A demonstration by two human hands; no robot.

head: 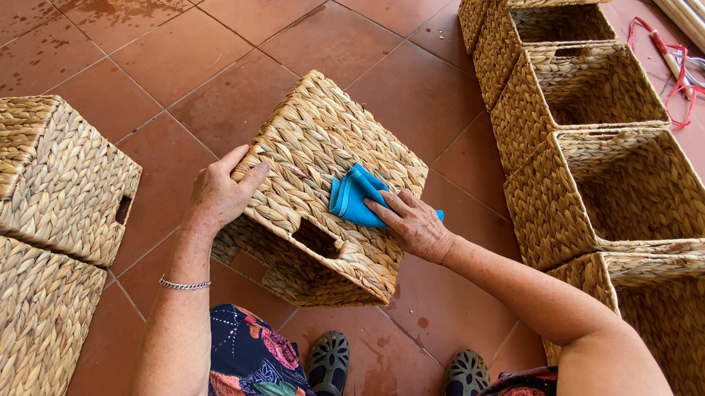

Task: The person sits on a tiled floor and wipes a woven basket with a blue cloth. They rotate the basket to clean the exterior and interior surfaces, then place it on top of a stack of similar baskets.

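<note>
A woven basket [318, 184] sits tilted at the centre, above the tiled floor [220, 75]. The left hand [220, 192], at 9 o'clock of it, clasps its edge. The right hand [414, 225] presses a blue cloth [354, 196] flat on its side, fingers unclenched. More baskets [608, 180] stand at 3 o'clock.

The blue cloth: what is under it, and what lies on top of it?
The blue cloth lies on the woven basket, whose weave beneath it is hidden. The right hand presses on the cloth, covering part of it. The left hand grips the basket's edge.
</note>
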